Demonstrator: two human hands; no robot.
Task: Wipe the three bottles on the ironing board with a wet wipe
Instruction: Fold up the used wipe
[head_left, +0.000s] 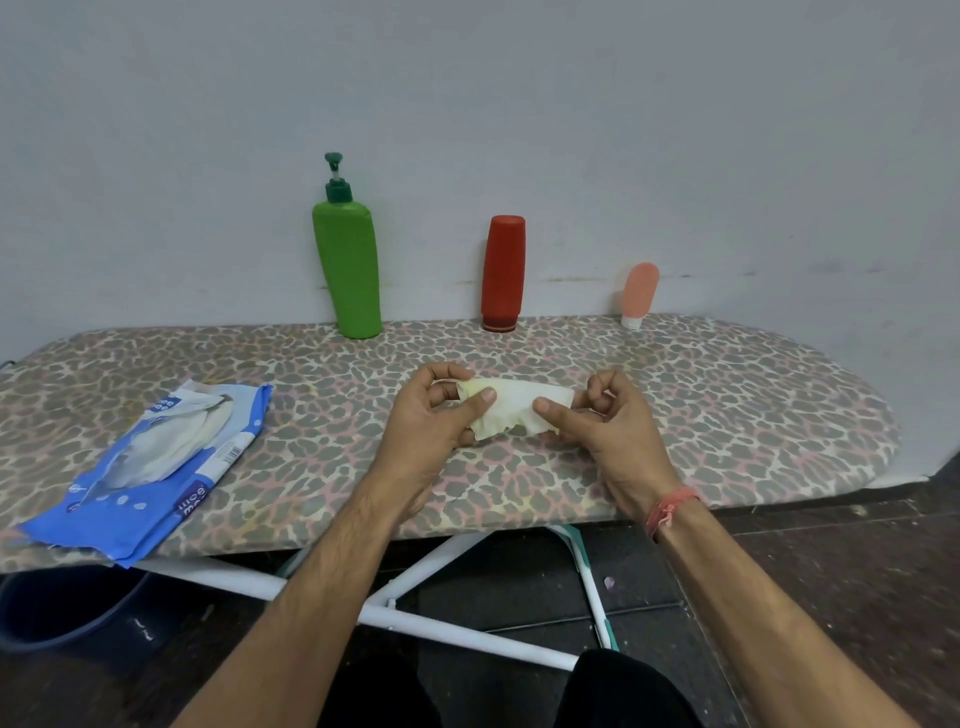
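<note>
Three bottles stand along the back edge of the leopard-print ironing board (727, 395), against the wall: a tall green pump bottle (349, 270) at left, a red bottle (502, 273) standing on its cap in the middle, and a small pink tube (640, 293) on its white cap at right. In front of them, over the middle of the board, both hands hold a pale wet wipe (514, 408) stretched between them. My left hand (436, 415) pinches its left end with the thumb on top. My right hand (602, 421) pinches its right end.
A blue wet wipe pack (156, 467) lies open at the board's front left, overhanging the edge. Below are the board's white legs (415, 577), a dark blue tub (62, 608) at left and a dark tiled floor. A grey wall stands right behind the bottles.
</note>
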